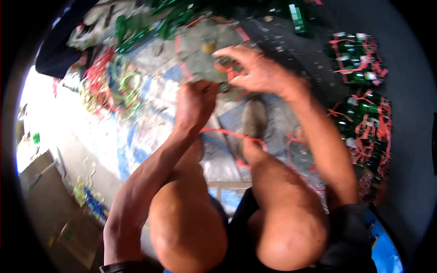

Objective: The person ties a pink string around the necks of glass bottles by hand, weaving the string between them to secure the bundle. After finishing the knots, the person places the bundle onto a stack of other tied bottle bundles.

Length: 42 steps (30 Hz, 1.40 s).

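On the floor in front of me lies a bundle of clear glass bottles (193, 50), ringed by pink plastic strap (178, 48). At its near edge my left hand (198, 100) is closed in a fist, apparently on a strap; what lies inside the fingers is mostly hidden. A loose length of pink strap (232, 133) trails from below that wrist toward my right shin. My right hand (255, 70) hovers over the bundle's right side, thumb and fingers apart, with a bit of strap showing between them. Motion blurs both hands.
Tied bundles of green bottles (357, 59) stand at the right, with another bundle (364, 127) nearer. Loose green bottles (136, 38) lie at the far side. Tangled red and green straps (107, 84) heap at the left. A dark-clothed person's limb (59, 54) shows upper left.
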{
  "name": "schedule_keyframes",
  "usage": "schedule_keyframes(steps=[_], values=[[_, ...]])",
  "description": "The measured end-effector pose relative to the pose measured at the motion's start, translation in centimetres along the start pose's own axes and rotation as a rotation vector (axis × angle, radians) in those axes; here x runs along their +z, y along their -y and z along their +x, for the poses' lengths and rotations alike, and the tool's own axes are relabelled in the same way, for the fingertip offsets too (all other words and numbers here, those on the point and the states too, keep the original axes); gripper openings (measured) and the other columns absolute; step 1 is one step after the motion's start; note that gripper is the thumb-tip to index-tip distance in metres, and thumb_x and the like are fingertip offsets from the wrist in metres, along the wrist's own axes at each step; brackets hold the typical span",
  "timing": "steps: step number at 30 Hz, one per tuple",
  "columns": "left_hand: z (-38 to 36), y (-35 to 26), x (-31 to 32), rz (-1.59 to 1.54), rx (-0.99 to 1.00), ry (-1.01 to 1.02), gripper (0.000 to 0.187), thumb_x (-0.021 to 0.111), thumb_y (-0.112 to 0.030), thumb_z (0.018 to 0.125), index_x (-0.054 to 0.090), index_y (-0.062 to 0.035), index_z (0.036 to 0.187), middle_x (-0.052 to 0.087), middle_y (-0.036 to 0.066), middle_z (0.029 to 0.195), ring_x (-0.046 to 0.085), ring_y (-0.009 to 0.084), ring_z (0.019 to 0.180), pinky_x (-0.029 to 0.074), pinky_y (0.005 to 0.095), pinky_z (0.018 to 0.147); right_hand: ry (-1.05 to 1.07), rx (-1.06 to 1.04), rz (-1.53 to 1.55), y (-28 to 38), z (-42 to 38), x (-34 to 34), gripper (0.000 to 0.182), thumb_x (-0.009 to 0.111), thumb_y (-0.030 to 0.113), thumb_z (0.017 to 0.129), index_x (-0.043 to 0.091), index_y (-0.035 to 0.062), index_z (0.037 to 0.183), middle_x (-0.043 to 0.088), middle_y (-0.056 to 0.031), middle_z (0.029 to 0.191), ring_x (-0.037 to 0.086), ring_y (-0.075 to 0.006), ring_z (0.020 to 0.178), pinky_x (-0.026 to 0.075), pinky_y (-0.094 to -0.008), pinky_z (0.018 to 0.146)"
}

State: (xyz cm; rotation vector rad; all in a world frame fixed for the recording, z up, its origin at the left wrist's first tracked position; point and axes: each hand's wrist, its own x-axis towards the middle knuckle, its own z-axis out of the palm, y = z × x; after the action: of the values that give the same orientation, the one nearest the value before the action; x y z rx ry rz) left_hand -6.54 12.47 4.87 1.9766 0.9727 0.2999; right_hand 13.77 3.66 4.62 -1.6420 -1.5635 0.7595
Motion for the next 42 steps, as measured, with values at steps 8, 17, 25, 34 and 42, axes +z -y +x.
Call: schedule_keyframes(steps=[8, 17, 25, 34, 42], values=[[-0.4, 0.4, 0.1, -0.072, -0.092, -0.006, 0.021, 0.072, -0.013, 0.094, 0.079, 0.0043, 0.104, 0.077, 0.014, 0.081, 0.067, 0.0110, 0.073, 0.053, 0.0299, 0.069, -0.027, 0.116, 0.008, 0.7, -0.2, -0.4, 0.065, 0.083, 0.007, 0.076, 0.061, 0.0109, 0.137, 0.068, -0.0164, 0.123, 0.067, -0.0371, 0.115, 0.056, -0.0430, 0.097], [-0.6, 0.8, 0.1, -0.154, -0.140, 0.032, 0.021, 0.071, -0.015, 0.096, 0.078, 0.0043, 0.100, 0.070, 0.007, 0.071, 0.058, 0.0065, 0.069, 0.049, 0.0295, 0.061, 0.005, 0.072, 0.022, 0.0, -0.1, 0.1, 0.069, 0.077, 0.000, 0.074, 0.060, 0.0111, 0.140, 0.066, -0.0172, 0.130, 0.065, -0.0346, 0.121, 0.054, -0.0408, 0.102], [-1.1, 1.4, 0.1, -0.383, -0.127, 0.043, 0.018, 0.070, -0.011, 0.099, 0.079, 0.0027, 0.108, 0.071, 0.002, 0.078, 0.058, 0.0043, 0.072, 0.049, 0.0247, 0.064, -0.021, 0.061, 0.005, 0.2, -0.1, 0.1, 0.073, 0.078, -0.003, 0.074, 0.059, 0.0133, 0.142, 0.065, -0.0144, 0.132, 0.064, -0.0326, 0.122, 0.052, -0.0393, 0.105], [-1.7, 1.1, -1.7, -0.352, -0.216, 0.113, 0.018, 0.071, -0.009, 0.100, 0.078, 0.0014, 0.114, 0.074, 0.001, 0.093, 0.060, 0.0045, 0.084, 0.049, 0.0222, 0.075, -0.007, 0.139, 0.025, 0.9, -0.2, 0.0, 0.073, 0.076, -0.005, 0.076, 0.059, 0.0144, 0.144, 0.065, -0.0118, 0.134, 0.065, -0.0274, 0.116, 0.055, -0.0362, 0.098], [-2.4, 1.0, -2.2, -0.499, -0.298, 0.113, 0.025, 0.070, -0.015, 0.100, 0.075, 0.0049, 0.114, 0.074, 0.003, 0.099, 0.063, 0.0100, 0.095, 0.050, 0.0265, 0.088, -0.054, 0.000, -0.034, -0.4, 0.1, 0.5, 0.071, 0.072, -0.005, 0.076, 0.060, 0.0121, 0.143, 0.066, -0.0137, 0.135, 0.065, -0.0258, 0.122, 0.055, -0.0357, 0.098]])
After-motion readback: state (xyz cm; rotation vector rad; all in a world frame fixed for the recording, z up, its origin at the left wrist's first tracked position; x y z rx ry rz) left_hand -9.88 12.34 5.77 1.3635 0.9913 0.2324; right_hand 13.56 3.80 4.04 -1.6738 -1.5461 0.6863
